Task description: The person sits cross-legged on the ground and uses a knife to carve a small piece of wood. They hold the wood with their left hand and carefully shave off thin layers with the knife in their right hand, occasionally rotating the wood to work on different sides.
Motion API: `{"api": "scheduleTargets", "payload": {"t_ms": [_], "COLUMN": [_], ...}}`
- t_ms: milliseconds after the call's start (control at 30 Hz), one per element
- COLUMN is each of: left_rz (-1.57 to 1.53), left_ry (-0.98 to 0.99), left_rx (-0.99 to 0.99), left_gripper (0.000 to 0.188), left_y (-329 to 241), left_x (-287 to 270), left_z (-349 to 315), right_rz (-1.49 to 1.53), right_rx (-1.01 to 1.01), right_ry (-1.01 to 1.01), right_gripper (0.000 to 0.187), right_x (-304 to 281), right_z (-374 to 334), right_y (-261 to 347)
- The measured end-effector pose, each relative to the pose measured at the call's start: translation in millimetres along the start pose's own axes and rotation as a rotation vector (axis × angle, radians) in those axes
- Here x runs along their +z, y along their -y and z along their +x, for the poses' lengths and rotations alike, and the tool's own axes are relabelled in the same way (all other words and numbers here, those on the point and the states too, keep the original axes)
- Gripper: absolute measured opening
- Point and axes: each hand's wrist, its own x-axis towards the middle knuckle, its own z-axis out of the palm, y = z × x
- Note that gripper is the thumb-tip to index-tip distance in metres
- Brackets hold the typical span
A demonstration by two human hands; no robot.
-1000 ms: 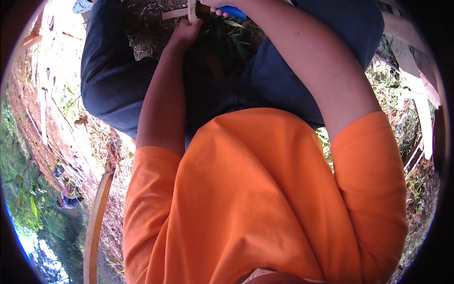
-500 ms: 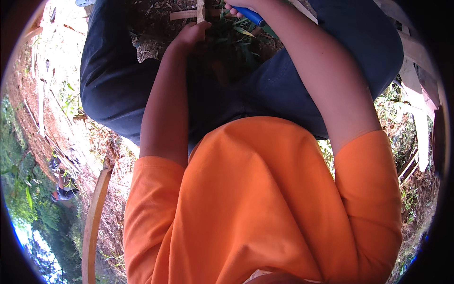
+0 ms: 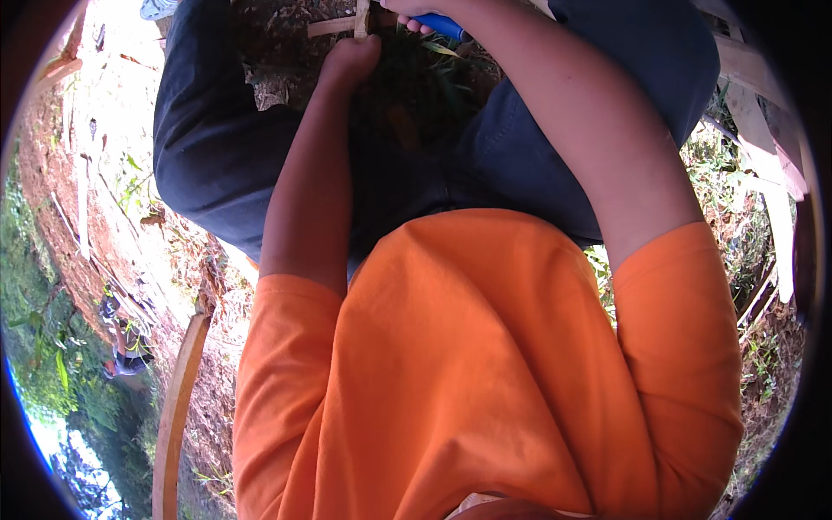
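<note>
At the top edge, my left hand (image 3: pixel 354 61) is closed round the lower end of a narrow, pale wooden stick (image 3: pixel 361 19), which runs up out of the picture. Just right of it, my right hand (image 3: pixel 411 12) grips a tool by its blue handle (image 3: pixel 442 25). The working end of that tool is out of view, so its kind cannot be told. Another thin wooden strip (image 3: pixel 331 27) lies crosswise beside the stick, left of my left hand.
Grass (image 3: pixel 433 74) and dark soil lie between my bent legs. A curved wooden plank (image 3: pixel 178 416) stands at lower left, and pale boards (image 3: pixel 763 165) lie at the right. Another person (image 3: pixel 126 347) is at far left near green plants.
My right hand and the blue handle have shifted left and slightly up, closer to the stick. My left hand, still gripping the stick, has moved slightly left.
</note>
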Motion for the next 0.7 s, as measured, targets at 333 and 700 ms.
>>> {"api": "scheduleTargets", "payload": {"t_ms": [333,700], "left_rz": [0.019,-0.608], "left_ry": [-0.003,0.206], "left_rx": [0.005,-0.226], "left_gripper": [0.062,0.049], "left_y": [-13.7,-11.3], "left_x": [1.9,-12.6], "left_z": [-8.0,-14.1], "right_rz": [-0.135,0.075], "right_rx": [0.157,0.050], "right_ry": [-0.023,-0.138], "right_gripper": [0.022,0.027], "right_x": [-9.5,-11.8], "right_z": [8.1,12.3], "right_y": [25.2,6.9]}}
